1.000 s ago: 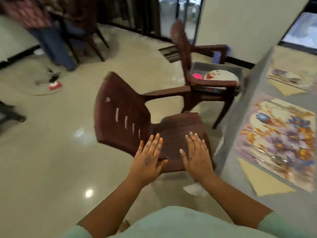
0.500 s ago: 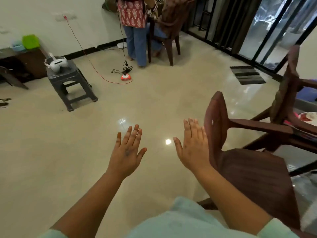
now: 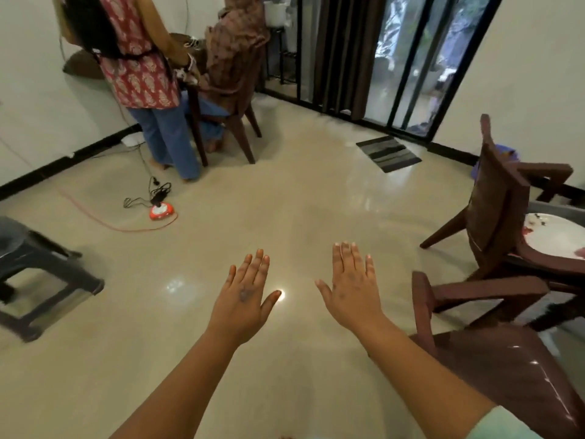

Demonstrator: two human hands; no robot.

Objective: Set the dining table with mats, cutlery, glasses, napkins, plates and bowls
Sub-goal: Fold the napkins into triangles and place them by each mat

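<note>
My left hand (image 3: 245, 293) and my right hand (image 3: 351, 288) are stretched out in front of me over the bare floor, palms down, fingers straight, holding nothing. A white plate (image 3: 557, 236) with red marks lies on the seat of the farther brown chair (image 3: 497, 201) at the right edge. The dining table, mats, cutlery and glasses are out of view.
A second brown chair (image 3: 493, 359) stands close at my lower right. A dark stool (image 3: 34, 270) is at the left edge. Two people (image 3: 142, 74) are at a chair far left. An orange cable with a red socket (image 3: 161, 212) lies on the floor. A striped doormat (image 3: 388, 153) lies by glass doors.
The view has swung left, away from the table with its floral mats, toward the open room. Both hands stay outstretched and empty; the chairs have slid to the right edge.
</note>
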